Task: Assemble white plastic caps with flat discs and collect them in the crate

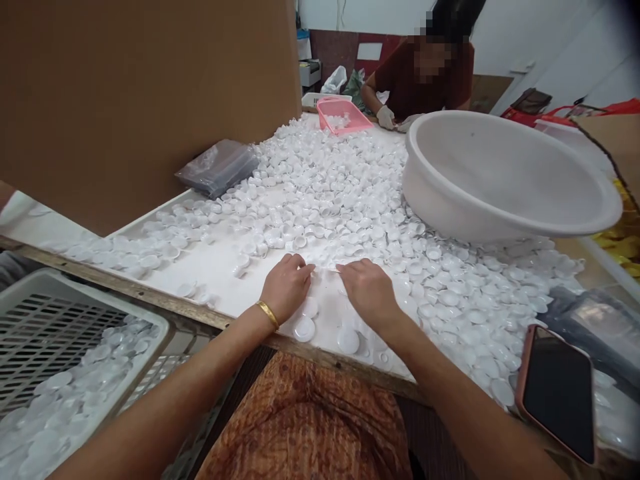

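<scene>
- Facing each other near the centre of the frame, the left hand and right hand stand slightly apart over the table.
- The right fingertips pinch a thin white piece in the gap between the hands; whether the left fingertips grip it too cannot be told.
- The piece looks like light, fairly stiff plastic, probably slick; a gentle pinch at its edge should suit.
- Across the middle, a pale tabletop bears heaped glossy white caps.
- Upper right, a wide white basin; lower right, a phone.
- Lower left, a slotted crate of white pieces; upper left, a large cardboard box.
- At top, a co-worker in gloves sits near a pink basket.
</scene>
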`<state>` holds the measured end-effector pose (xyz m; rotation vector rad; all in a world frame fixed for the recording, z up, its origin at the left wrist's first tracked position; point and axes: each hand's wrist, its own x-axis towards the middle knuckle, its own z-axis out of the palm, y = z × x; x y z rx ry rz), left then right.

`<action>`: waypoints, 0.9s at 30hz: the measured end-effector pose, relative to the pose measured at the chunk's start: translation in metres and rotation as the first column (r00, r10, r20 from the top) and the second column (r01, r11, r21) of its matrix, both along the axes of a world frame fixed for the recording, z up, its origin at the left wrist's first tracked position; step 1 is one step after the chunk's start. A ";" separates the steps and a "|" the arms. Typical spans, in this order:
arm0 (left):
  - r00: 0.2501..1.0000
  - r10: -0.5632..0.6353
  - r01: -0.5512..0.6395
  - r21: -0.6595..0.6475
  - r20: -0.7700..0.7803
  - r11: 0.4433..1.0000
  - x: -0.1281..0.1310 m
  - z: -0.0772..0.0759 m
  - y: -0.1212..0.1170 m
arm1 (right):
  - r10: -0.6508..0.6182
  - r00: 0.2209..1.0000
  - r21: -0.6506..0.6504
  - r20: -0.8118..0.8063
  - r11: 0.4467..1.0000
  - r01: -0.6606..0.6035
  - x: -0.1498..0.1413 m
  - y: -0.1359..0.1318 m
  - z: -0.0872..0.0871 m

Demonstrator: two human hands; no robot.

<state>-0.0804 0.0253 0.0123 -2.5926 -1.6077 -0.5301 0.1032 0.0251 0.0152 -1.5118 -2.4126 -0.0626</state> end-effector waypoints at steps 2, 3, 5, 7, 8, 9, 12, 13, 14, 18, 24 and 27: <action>0.999 -0.017 0.017 -0.023 -0.038 1.000 -0.002 -0.003 0.003 | 0.028 0.998 0.075 0.061 0.997 -0.032 -0.017 0.007 -0.004; 0.999 -0.019 0.018 -0.036 -0.029 0.999 -0.003 -0.004 0.003 | 0.045 0.995 0.103 0.091 0.993 -0.055 -0.023 0.010 -0.007; 0.999 0.001 0.002 -0.056 0.036 0.998 -0.004 -0.005 0.001 | 0.096 0.984 0.129 0.151 0.985 -0.116 -0.031 0.014 -0.014; 0.990 0.053 -0.046 -0.059 0.131 0.997 -0.007 -0.006 -0.001 | 0.144 0.969 0.144 0.199 0.974 -0.174 -0.033 0.013 -0.020; 0.982 0.079 -0.071 -0.052 0.173 0.996 -0.009 -0.006 -0.001 | 0.158 0.964 0.154 0.216 0.969 -0.193 -0.032 0.012 -0.023; 0.974 0.097 -0.090 -0.041 0.204 0.995 -0.010 -0.007 -0.001 | 0.166 0.959 0.166 0.229 0.964 -0.207 -0.031 0.010 -0.026; 0.971 0.054 -0.051 -0.018 0.233 0.999 -0.014 -0.009 0.000 | 0.188 0.952 0.193 0.242 0.952 -0.237 -0.027 0.008 -0.030; 0.974 0.022 -0.018 -0.019 0.228 1.000 -0.014 -0.009 -0.001 | 0.198 0.951 0.197 0.237 0.949 -0.247 -0.026 0.008 -0.031; 0.975 -0.003 0.009 -0.025 0.222 1.000 -0.015 -0.009 -0.002 | 0.206 0.952 0.202 0.225 0.946 -0.252 -0.025 0.008 -0.031; 0.957 0.102 -0.073 -0.115 0.273 0.991 -0.016 -0.004 -0.010 | 0.165 0.980 0.222 0.110 0.957 -0.186 -0.021 0.008 -0.024; 0.986 0.165 -0.145 -0.358 0.024 0.922 0.004 0.003 -0.004 | 0.067 0.980 0.102 -0.185 0.994 -0.048 -0.010 -0.001 -0.014; 0.989 0.130 -0.145 -0.378 -0.066 0.914 0.022 0.000 0.011 | 0.090 0.929 0.072 -0.359 0.995 -0.069 -0.003 -0.004 -0.018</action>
